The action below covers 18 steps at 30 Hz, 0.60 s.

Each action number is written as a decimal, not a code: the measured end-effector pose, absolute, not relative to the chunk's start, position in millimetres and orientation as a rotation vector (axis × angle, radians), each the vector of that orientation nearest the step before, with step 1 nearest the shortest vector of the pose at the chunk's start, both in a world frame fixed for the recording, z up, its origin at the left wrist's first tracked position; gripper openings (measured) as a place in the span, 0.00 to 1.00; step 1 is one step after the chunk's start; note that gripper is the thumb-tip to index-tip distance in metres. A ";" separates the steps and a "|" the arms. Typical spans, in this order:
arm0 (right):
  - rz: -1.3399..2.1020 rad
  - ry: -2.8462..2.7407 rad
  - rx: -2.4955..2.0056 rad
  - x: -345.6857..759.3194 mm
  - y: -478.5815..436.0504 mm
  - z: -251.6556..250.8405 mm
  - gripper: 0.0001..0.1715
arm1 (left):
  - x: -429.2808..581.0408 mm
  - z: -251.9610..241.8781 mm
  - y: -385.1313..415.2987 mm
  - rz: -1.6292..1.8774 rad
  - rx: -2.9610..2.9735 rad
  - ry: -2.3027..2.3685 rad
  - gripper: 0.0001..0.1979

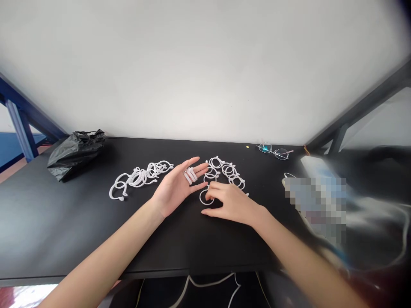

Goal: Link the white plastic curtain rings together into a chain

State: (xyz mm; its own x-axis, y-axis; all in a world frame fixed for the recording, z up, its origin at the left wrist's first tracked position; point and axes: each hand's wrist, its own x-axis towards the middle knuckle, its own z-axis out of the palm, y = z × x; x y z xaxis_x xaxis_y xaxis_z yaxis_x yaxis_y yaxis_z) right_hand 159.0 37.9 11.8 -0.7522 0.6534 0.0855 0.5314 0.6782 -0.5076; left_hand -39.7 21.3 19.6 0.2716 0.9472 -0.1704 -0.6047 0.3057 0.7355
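Observation:
My left hand (178,186) is held palm up over the table, its fingers stretched out. White bands (190,175) lie across its fingers; whether they are loops like those on the table, I cannot tell. My right hand (233,202) hovers palm down at a white cord loop (206,203), thumb and fingers apart. Its fingertips overlap the loop's edge, and contact is unclear. Beyond the right hand lies a cluster of similar white loops (229,170) with small knobs. To the left of the left hand spreads a tangled pile of white loops (139,178).
A crumpled black plastic bag (77,152) sits at the back left of the black table (154,244). Eyeglasses (272,151) lie near the wall at back right. A partly blurred-out item (316,209) rests at right. White cables (208,283) hang below the front edge.

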 end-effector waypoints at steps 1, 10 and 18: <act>0.668 -2.677 -0.952 157.2 35.5 11.6 0.08 | -39.7 19.8 21.4 1.132 0.625 0.675 0.19; 1.446 -2.125 -1.039 172.3 51.6 20.3 0.12 | -36.8 13.6 21.3 1.201 0.902 0.820 0.27; 1.298 -1.586 -0.973 168.9 57.1 19.5 0.11 | -41.0 14.1 18.7 1.113 0.957 0.757 0.38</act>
State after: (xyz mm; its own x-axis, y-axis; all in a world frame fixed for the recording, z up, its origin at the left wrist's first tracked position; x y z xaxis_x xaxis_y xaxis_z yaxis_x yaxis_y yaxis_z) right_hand 168.9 57.1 19.5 -0.3405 0.9308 0.1328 0.0539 0.1603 -0.9856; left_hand -41.0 18.7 14.1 0.2823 0.9587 -0.0347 -0.3844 0.1462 0.9115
